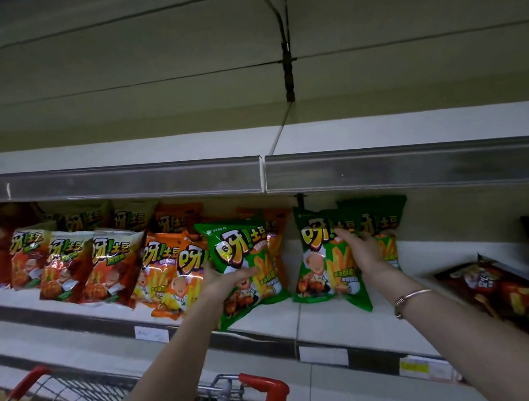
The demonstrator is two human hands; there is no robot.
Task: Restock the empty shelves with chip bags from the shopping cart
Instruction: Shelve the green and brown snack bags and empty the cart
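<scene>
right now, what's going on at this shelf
A person is stocking a snack shelf. Their left hand grips a green chip bag, held upright beside the orange chip bags. Their right hand rests on a second green chip bag standing on the shelf. Dark chip bags lie flat farther right, and the shopping cart sits below.
</scene>
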